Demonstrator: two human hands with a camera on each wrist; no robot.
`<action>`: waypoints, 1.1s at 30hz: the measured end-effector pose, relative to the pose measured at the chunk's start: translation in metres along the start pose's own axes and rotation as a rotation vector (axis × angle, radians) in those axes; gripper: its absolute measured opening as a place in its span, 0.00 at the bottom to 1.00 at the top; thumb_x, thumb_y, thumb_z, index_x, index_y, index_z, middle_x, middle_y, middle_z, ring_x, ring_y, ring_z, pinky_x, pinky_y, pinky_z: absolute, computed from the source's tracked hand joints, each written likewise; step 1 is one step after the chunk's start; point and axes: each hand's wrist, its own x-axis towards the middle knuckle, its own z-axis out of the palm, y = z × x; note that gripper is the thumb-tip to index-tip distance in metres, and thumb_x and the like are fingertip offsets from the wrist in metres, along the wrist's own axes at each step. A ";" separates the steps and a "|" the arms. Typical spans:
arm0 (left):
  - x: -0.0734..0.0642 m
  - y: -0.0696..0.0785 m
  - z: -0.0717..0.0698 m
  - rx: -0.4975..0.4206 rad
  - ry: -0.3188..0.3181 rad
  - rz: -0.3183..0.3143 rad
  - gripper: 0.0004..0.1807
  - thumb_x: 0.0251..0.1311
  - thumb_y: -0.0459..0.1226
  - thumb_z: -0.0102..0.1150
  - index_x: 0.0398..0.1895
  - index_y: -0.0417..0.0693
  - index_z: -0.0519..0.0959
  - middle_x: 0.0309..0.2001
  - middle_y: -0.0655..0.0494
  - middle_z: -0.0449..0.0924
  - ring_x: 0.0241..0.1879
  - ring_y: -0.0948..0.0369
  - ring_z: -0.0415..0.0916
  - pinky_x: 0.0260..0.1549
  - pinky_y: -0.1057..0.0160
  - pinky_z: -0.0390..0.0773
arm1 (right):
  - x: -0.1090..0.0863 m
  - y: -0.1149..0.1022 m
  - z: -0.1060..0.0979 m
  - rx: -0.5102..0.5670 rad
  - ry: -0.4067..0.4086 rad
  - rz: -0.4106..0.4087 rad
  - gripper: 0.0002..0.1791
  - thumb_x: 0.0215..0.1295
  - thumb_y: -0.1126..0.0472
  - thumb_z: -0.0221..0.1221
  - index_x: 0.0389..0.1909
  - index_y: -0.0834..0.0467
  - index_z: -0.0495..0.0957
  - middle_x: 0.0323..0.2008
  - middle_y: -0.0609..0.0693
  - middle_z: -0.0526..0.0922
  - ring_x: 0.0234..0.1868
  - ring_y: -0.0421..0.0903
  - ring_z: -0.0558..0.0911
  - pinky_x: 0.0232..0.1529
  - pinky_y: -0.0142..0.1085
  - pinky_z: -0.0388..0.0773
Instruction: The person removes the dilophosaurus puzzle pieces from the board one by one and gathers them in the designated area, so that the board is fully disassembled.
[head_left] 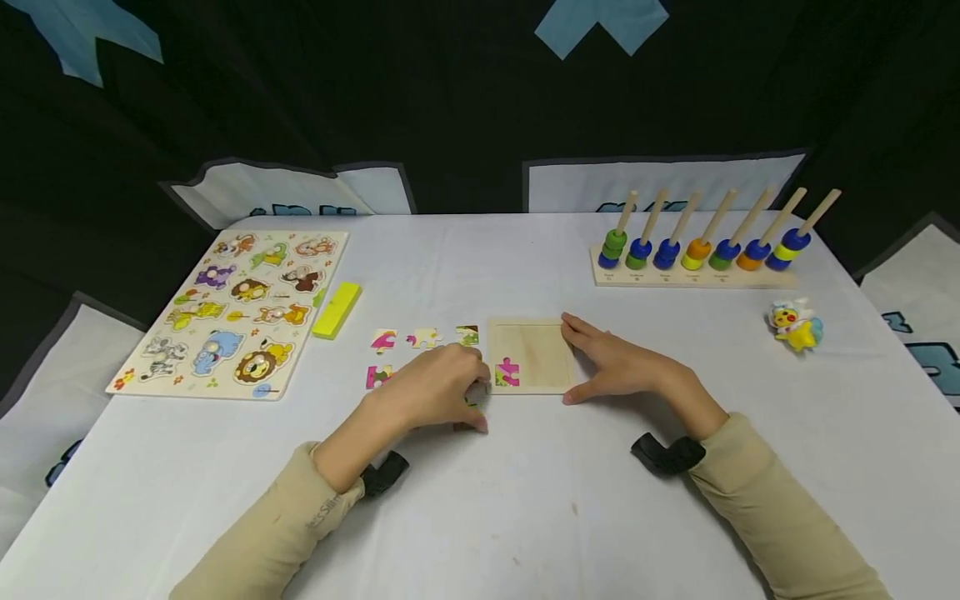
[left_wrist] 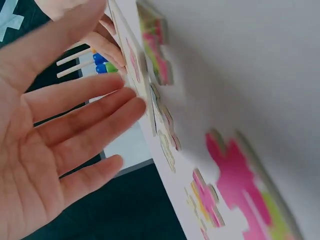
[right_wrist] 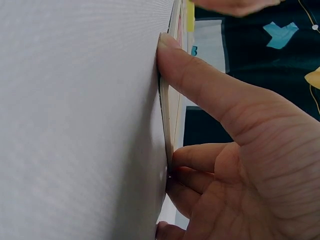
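Note:
Over loose jigsaw pieces left of a shallow wooden puzzle tray, my left hand (head_left: 442, 383) is lowered with its fingers spread. Nothing shows between its fingers in the left wrist view; a green and pink jigsaw piece (left_wrist: 156, 47) lies close to it. My right hand (head_left: 618, 358) holds the puzzle tray (head_left: 536, 346) by its right side, thumb at the near corner and fingers at the far one. One pink piece (head_left: 507, 372) sits in the tray's near left corner. Pieces directly under the left hand are partly hidden.
More loose pieces (head_left: 424, 337) lie beyond the left hand. A yellow block (head_left: 337, 310) lies beside an animal peg board (head_left: 251, 287) at the left. A counting stacker (head_left: 693, 277) with coloured rings and a small toy figure (head_left: 797, 325) stand at the right.

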 end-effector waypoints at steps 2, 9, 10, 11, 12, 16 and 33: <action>0.008 0.000 -0.001 -0.014 0.023 0.012 0.13 0.44 0.41 0.76 0.24 0.46 0.80 0.24 0.56 0.73 0.26 0.64 0.63 0.26 0.68 0.65 | 0.000 0.000 0.001 0.004 0.000 -0.001 0.57 0.53 0.49 0.69 0.72 0.71 0.44 0.76 0.63 0.38 0.76 0.61 0.42 0.71 0.61 0.41; 0.031 -0.001 0.000 0.014 -0.001 -0.007 0.10 0.50 0.37 0.71 0.32 0.41 0.82 0.30 0.54 0.77 0.30 0.62 0.68 0.32 0.65 0.70 | 0.003 0.000 0.001 -0.006 -0.007 -0.008 0.58 0.53 0.48 0.69 0.72 0.71 0.44 0.76 0.64 0.38 0.76 0.62 0.43 0.70 0.62 0.42; 0.034 -0.001 0.000 0.016 -0.013 -0.015 0.10 0.50 0.37 0.71 0.32 0.41 0.82 0.30 0.54 0.77 0.30 0.62 0.67 0.32 0.65 0.70 | 0.003 0.000 0.001 -0.006 -0.007 -0.007 0.58 0.53 0.48 0.69 0.72 0.71 0.44 0.76 0.63 0.38 0.76 0.62 0.43 0.70 0.61 0.42; 0.036 -0.001 0.001 0.010 -0.026 -0.021 0.11 0.49 0.37 0.72 0.32 0.41 0.82 0.30 0.53 0.76 0.30 0.61 0.66 0.32 0.65 0.70 | 0.003 0.000 0.001 -0.003 -0.006 -0.004 0.58 0.53 0.49 0.69 0.72 0.70 0.44 0.76 0.63 0.38 0.76 0.61 0.42 0.71 0.61 0.42; 0.039 -0.002 0.001 0.000 -0.039 -0.029 0.11 0.48 0.37 0.72 0.33 0.41 0.82 0.31 0.53 0.77 0.30 0.62 0.66 0.32 0.65 0.70 | 0.003 0.000 0.001 -0.004 -0.004 -0.004 0.58 0.53 0.49 0.69 0.72 0.71 0.44 0.76 0.63 0.38 0.76 0.62 0.43 0.70 0.61 0.42; 0.047 -0.003 0.000 -0.041 -0.088 -0.058 0.12 0.46 0.36 0.74 0.33 0.41 0.82 0.32 0.53 0.79 0.31 0.62 0.66 0.34 0.65 0.71 | 0.002 0.000 0.001 0.002 -0.002 0.004 0.57 0.53 0.49 0.69 0.72 0.70 0.44 0.76 0.63 0.38 0.76 0.61 0.42 0.71 0.61 0.42; 0.050 0.006 -0.003 0.009 -0.101 -0.082 0.19 0.45 0.34 0.75 0.36 0.42 0.74 0.32 0.55 0.75 0.31 0.60 0.68 0.33 0.64 0.71 | 0.002 0.001 0.001 0.003 0.002 -0.003 0.58 0.53 0.49 0.69 0.72 0.71 0.45 0.76 0.63 0.38 0.76 0.62 0.43 0.70 0.62 0.42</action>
